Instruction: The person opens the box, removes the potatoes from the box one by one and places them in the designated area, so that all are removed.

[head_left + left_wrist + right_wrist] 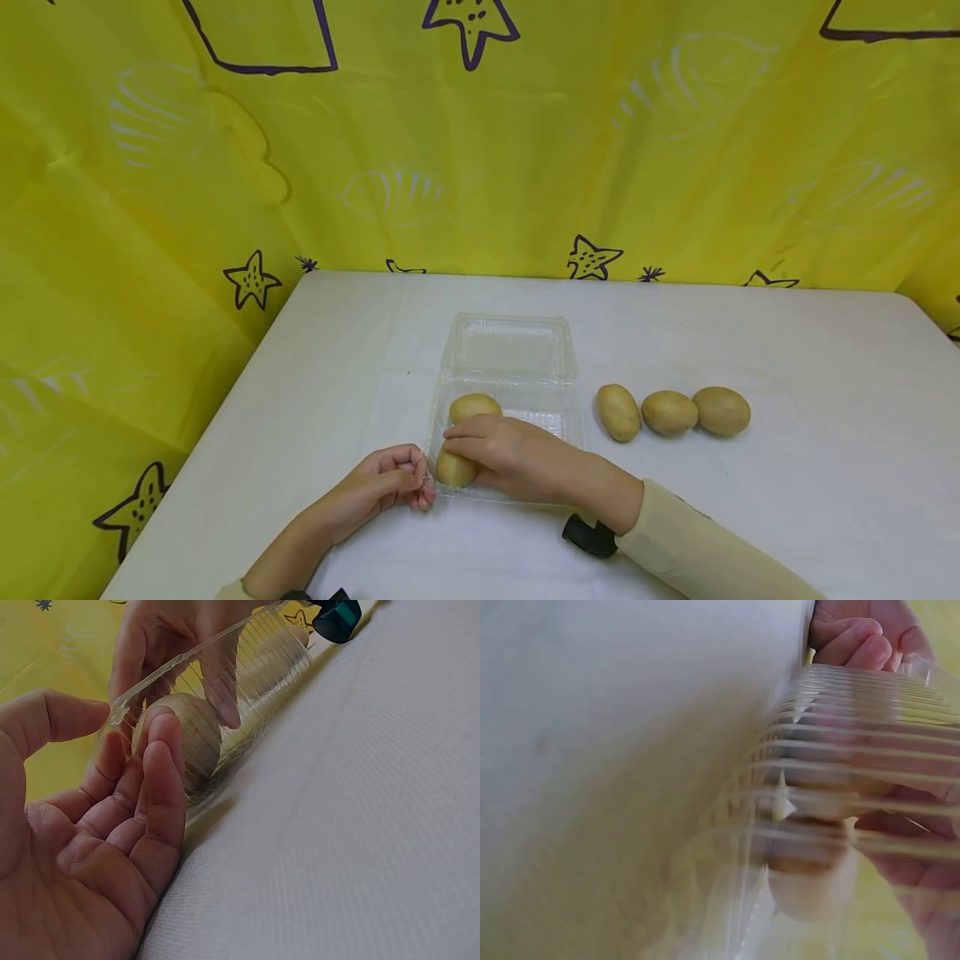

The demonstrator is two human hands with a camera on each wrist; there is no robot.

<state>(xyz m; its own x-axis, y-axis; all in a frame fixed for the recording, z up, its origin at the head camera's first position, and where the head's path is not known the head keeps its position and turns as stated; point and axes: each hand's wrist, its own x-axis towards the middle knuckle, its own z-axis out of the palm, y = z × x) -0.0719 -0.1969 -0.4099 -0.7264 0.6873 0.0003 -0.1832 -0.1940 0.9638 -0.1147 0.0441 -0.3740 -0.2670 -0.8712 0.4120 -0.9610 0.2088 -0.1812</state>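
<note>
A clear plastic clamshell container [510,387] lies with its lid laid back on the white table. At its front left corner my left hand [381,482] pinches the rim [180,661], with curled fingers against the outer wall. My right hand [517,454] reaches inside and grips a potato [455,469] at the front left of the container. Behind that, a second potato [475,406] sits in the same tray, partly hidden by my fingers. Through the ribbed wall, the gripped potato [191,739] shows in the left wrist view. The right wrist view is blurred.
To the right of the container, three more potatoes lie in a row: a left one [618,412], a middle one [670,413] and a right one [722,411]. A yellow patterned curtain [480,125] hangs behind and left of the white table [825,467].
</note>
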